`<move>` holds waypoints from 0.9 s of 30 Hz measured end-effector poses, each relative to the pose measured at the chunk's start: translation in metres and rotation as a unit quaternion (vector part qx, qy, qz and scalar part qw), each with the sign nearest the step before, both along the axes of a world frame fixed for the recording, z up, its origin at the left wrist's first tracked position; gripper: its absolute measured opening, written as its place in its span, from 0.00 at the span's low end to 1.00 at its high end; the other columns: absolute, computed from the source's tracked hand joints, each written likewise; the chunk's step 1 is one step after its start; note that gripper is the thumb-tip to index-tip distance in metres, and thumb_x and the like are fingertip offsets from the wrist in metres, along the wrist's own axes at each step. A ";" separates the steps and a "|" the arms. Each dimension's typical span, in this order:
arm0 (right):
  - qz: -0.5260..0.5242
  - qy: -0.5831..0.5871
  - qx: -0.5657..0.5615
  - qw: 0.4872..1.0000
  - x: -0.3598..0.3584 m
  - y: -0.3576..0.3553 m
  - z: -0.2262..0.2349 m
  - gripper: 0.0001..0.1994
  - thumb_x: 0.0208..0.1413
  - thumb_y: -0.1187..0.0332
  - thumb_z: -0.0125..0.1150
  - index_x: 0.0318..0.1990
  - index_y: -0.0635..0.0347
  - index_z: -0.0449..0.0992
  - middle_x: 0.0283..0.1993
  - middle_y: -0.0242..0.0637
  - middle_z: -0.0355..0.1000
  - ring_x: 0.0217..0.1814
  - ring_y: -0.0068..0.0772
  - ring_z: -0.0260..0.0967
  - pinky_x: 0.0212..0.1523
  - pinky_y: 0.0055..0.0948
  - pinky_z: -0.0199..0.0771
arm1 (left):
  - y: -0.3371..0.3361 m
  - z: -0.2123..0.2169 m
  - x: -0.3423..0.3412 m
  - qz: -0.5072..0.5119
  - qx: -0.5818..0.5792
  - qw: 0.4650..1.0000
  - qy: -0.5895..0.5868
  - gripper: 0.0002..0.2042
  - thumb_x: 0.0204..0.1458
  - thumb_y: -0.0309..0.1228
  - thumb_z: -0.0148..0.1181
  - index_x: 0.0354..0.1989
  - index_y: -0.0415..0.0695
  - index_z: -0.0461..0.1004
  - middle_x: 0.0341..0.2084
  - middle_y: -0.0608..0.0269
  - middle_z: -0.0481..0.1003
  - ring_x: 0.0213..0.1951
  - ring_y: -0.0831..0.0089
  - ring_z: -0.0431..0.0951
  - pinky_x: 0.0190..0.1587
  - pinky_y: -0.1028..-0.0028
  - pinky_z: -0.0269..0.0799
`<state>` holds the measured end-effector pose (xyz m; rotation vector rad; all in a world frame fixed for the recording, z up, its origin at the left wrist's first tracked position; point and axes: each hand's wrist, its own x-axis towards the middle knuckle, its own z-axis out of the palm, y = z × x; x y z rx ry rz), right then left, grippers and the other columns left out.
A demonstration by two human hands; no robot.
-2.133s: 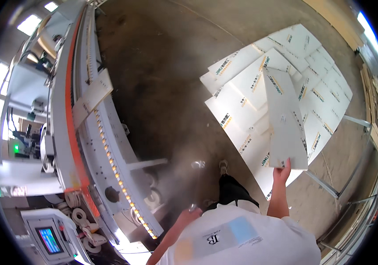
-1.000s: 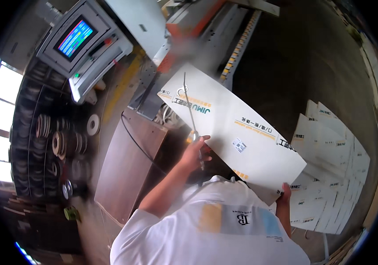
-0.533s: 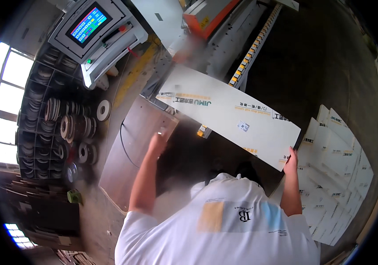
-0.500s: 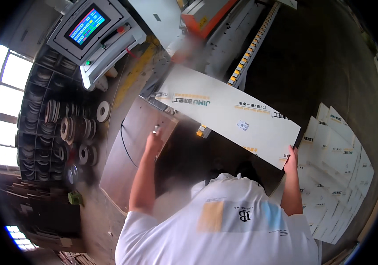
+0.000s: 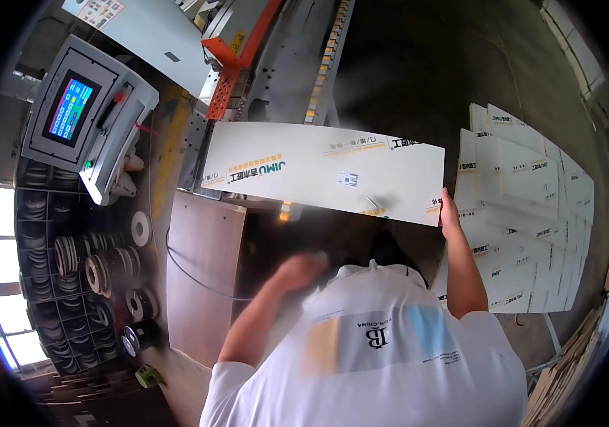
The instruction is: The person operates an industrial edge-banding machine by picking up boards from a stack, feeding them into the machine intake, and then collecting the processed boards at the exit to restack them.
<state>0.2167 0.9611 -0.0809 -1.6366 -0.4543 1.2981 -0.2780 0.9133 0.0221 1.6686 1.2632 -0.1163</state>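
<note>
Across the middle of the scene, a long white panel (image 5: 283, 153) lies crosswise in front of the person, printed face up, its left end over the near end of an orange-and-grey machine (image 5: 258, 35). The right hand (image 5: 449, 213) is clamped on the panel's right end; as the machine seems to bear the other end, one hand is probably enough to keep it level. The left hand (image 5: 301, 270) is well apart from the right, near the body and off the panel; it is too blurred to tell whether it grips anything. A dark hose (image 5: 185, 272) runs toward it across a brown box (image 5: 201, 285) on the left, perhaps laid there for slack. To the right, a spread stack of similar panels (image 5: 525, 206) sits near the right arm, likely for easy reach. On the far left, a control console (image 5: 91, 117) angles its lit screen, presumably to be readable from here.
</note>
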 end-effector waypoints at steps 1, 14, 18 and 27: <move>0.003 0.002 -0.001 1.000 -0.005 -0.002 -0.001 0.28 0.68 0.44 0.48 0.59 0.60 0.74 0.51 0.34 0.77 0.49 0.28 0.76 0.47 0.29 0.75 | 0.002 0.052 0.020 -0.048 -0.093 0.989 0.104 0.20 0.63 0.50 0.52 0.49 0.46 0.78 0.39 0.47 0.81 0.41 0.47 0.79 0.45 0.56 0.74; 0.066 -0.261 -0.012 0.963 -0.026 -0.035 0.025 0.23 0.68 0.49 0.51 0.53 0.61 0.75 0.44 0.40 0.77 0.43 0.34 0.76 0.43 0.33 0.76 | -0.063 -0.012 -0.214 0.406 0.033 0.904 0.133 0.20 0.63 0.48 0.54 0.35 0.40 0.72 0.23 0.52 0.73 0.24 0.60 0.71 0.26 0.62 0.64; 0.109 -0.278 0.033 0.954 -0.014 -0.010 -0.013 0.21 0.67 0.48 0.53 0.51 0.57 0.75 0.34 0.34 0.74 0.25 0.26 0.73 0.15 0.30 0.72 | -0.075 0.058 -0.088 0.094 -0.063 0.981 0.156 0.23 0.62 0.50 0.54 0.47 0.40 0.76 0.32 0.44 0.81 0.38 0.49 0.82 0.40 0.54 0.75; 0.102 -0.259 -0.069 0.958 -0.027 -0.015 0.031 0.24 0.62 0.47 0.58 0.53 0.58 0.75 0.42 0.41 0.79 0.37 0.38 0.79 0.24 0.39 0.81 | -0.073 0.055 -0.096 0.121 -0.045 0.987 0.100 0.20 0.61 0.47 0.56 0.48 0.42 0.75 0.29 0.48 0.81 0.33 0.52 0.82 0.39 0.56 0.75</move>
